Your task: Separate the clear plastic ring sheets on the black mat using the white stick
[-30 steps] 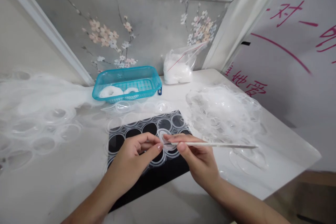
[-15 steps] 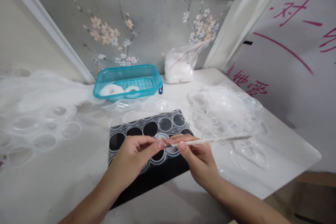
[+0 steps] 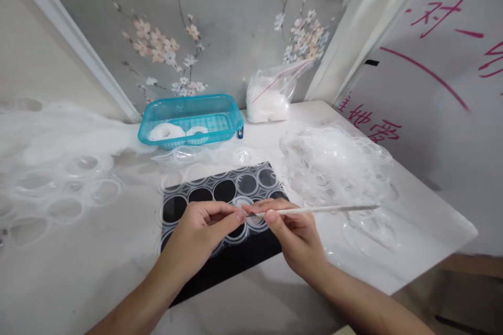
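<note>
Long thin white stick (image 3: 330, 210) is clamped in right hand (image 3: 296, 238), above flat black rectangular sheet (image 3: 243, 264) laid on glossy white table (image 3: 428, 225). Left hand (image 3: 198, 230) is held at its tip, fingertips close; grip can't be told. Table is flanked by clear ring-patterned plastic film heaps (image 3: 334, 162), backed by white-framed floral panel (image 3: 236, 36); red-lettered whiteboard (image 3: 440, 162) is seen right.

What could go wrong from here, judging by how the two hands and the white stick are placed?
1. The white stick in the right hand aims its dark tip at the left hand's fingertips; a slip might poke them.
2. Its far end overlaps the heap of clear film in this view, so a swing could snag it.
3. Both hands work over the ringed film on the black sheet; a bump might shift it.
</note>
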A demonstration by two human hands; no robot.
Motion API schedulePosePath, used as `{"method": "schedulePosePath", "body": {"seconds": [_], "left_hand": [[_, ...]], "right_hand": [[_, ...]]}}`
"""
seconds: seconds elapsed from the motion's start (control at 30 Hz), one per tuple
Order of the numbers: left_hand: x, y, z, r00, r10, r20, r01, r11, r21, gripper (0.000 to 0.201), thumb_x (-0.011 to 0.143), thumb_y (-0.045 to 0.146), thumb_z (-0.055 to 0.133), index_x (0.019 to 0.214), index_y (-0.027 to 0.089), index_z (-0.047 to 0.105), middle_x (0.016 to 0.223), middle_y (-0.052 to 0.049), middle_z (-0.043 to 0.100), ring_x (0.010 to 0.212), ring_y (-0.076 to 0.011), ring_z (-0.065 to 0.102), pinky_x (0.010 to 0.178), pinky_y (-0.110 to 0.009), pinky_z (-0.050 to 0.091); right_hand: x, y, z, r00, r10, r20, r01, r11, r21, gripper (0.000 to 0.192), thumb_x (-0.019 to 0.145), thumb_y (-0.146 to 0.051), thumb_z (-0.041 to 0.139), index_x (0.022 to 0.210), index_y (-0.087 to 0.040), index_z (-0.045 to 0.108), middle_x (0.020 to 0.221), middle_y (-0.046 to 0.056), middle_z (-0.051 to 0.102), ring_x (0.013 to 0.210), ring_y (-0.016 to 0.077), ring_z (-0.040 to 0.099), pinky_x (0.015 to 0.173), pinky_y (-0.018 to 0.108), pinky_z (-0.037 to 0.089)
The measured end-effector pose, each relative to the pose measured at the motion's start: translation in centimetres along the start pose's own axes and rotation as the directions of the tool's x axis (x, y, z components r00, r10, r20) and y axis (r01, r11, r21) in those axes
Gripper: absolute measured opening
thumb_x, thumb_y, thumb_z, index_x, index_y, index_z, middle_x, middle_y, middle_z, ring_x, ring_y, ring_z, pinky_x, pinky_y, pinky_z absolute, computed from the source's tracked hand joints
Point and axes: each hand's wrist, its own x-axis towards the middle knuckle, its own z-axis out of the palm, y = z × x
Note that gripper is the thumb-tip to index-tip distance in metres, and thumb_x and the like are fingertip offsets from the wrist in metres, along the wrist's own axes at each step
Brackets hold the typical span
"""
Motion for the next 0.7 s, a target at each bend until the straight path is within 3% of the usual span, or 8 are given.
{"method": "schedulePosePath", "body": {"seconds": [0.2,0.47,0.6,0.7], "left_hand": [[-0.1,0.1,0.2,0.999,0.04,-0.013,-0.04,0.999,0.009,0.022,0.078,0.041,0.069,0.089,0.025,0.078,0.08,-0.001,0.075,0.077,-0.0181,0.064,0.068,-0.023,0.045],[-0.2,-0.4,0.4,0.997,0.069,-0.033,-0.068,0.997,0.028,0.02,0.079,0.04,0.069,0.085,0.024,0.079,0.073,0.0,0.074,0.074,-0.0182,0.064,0.064,-0.024,0.043],[-0.1,-0.9,0.5,0.996,0.069,-0.054,-0.069,0.998,0.004,0.019,0.079,0.039,0.069,0.083,0.023,0.079,0.073,-0.001,0.074,0.075,-0.0185,0.064,0.066,-0.024,0.044],[0.0,-1.0,0.7,0.996,0.066,-0.059,-0.069,0.996,-0.049,0.015,0.078,0.035,0.07,0.081,0.023,0.079,0.075,-0.001,0.075,0.077,-0.0179,0.065,0.07,-0.024,0.046]], "right_hand": [[0.1,-0.1,0.1,1.0,0.001,-0.008,0.0,0.998,0.058,0.02,0.092,-0.023,0.055,0.094,-0.027,0.075,0.091,0.003,0.075,0.093,0.022,0.071,0.082,0.034,0.058],[-0.2,0.4,-0.2,0.999,-0.038,-0.006,0.038,0.999,-0.002,0.019,0.092,-0.022,0.054,0.097,-0.026,0.073,0.096,0.004,0.075,0.095,0.0223,0.07,0.084,0.038,0.057],[-0.3,0.7,-0.4,0.984,-0.165,0.067,0.17,0.982,-0.08,0.027,0.092,-0.013,0.053,0.108,-0.027,0.07,0.104,0.005,0.073,0.1,0.022,0.067,0.087,0.039,0.056],[-0.1,0.4,-0.4,0.947,-0.298,0.121,0.315,0.934,-0.165,0.034,0.09,-0.008,0.052,0.115,-0.028,0.066,0.104,0.005,0.074,0.1,0.0215,0.068,0.084,0.038,0.057]]}}
